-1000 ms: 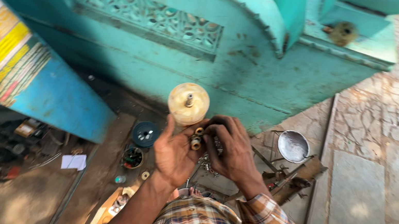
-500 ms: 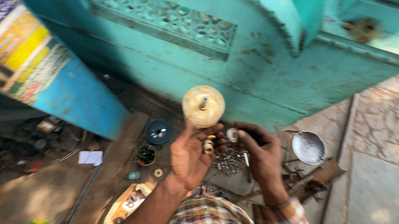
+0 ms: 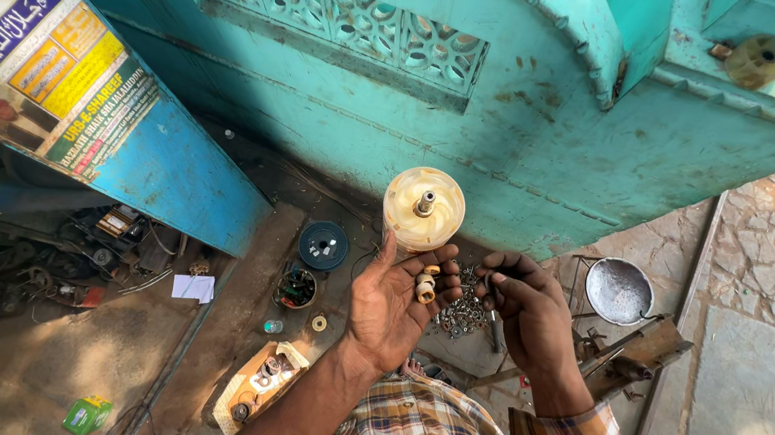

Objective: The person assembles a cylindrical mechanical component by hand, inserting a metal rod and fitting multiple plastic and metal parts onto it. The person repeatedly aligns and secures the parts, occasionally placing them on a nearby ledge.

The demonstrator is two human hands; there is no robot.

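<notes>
My left hand [image 3: 393, 301] is turned palm up and holds a round cream plastic disc with a metal shaft in its middle [image 3: 423, 208] at the fingertips. A few small brass rings [image 3: 424, 285] lie on the fingers of that hand. My right hand [image 3: 528, 313] is curled just to the right, its fingers pinching a small dark metal part that is too small to name. Below both hands lies a heap of small metal pieces [image 3: 465, 311] on the ground.
A turquoise carved cabinet [image 3: 486, 90] rises in front. A blue panel with a poster [image 3: 53, 80] stands at left over cluttered tools [image 3: 101, 243]. A dark spool [image 3: 323, 245], a small tin of parts [image 3: 297, 288], a metal bowl [image 3: 620, 291] and a wooden box [image 3: 258, 386] lie around.
The view has shifted a little. My left hand stays palm up with the disc, and my right hand has kept working at the small parts beside it.
</notes>
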